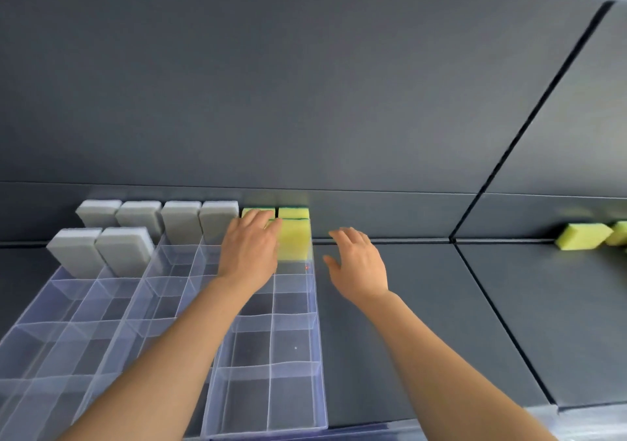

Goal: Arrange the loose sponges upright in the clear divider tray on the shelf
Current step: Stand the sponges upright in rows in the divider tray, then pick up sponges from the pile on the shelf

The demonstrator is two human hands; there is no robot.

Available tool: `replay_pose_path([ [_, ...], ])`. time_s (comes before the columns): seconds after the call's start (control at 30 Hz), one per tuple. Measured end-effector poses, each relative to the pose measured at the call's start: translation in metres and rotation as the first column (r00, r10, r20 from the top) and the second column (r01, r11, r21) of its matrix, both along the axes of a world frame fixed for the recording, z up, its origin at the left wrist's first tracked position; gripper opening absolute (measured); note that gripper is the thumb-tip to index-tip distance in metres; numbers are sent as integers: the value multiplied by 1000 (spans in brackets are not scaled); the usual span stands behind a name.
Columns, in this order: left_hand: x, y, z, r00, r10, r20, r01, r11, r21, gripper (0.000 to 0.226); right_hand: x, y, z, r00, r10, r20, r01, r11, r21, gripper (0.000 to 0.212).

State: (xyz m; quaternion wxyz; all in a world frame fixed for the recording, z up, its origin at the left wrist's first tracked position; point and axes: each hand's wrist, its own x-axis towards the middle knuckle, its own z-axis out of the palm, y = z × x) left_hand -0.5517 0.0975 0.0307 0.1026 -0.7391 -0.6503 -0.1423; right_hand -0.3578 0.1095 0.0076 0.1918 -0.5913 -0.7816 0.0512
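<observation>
Fingers [259,221] of the left hand [249,254] lie nearly straight and close together, with the tips at the front edge of a rear-row yellow sponge [261,211] in the clear divider tray [317,338]. The thumb and the cell beneath the palm are hidden, so it cannot be told whether a sponge is pinched, pressed down or merely touched. The likely purpose is to seat a piece upright between the dividers. Fingers [351,237] of the right hand [361,267] are spread and loosely curved and hold nothing. They are above the shelf [424,322], just right of the tray wall. Judged from this posture, that hand is free to fetch the next piece. Just beside the left hand, a standing yellow sponge [295,240] fills the second-row cell, and a green-backed sponge [293,212] stands behind it against the back panel [305,84]. Six grey sponges [139,218] stand upright in the cells to the left. The rear cells are filled first, presumably so that the front cells are left open to reach. The loose yellow sponges [582,235] lie well apart to the right, on the shelf by the back panel, not yet placed.
</observation>
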Motion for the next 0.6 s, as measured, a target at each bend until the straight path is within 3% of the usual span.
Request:
replay_pose_path([
  [0.27, 92, -10, 8, 983, -158, -91, 156, 987, -28, 30, 98, -42, -6, 982, -140, 128, 144, 989, -19, 48],
  [0.6, 270, -53, -12, 929, -359, -85, 353, 932, -80, 29, 274, -121, -5, 935, -297, 193, 306, 952, -21, 42],
])
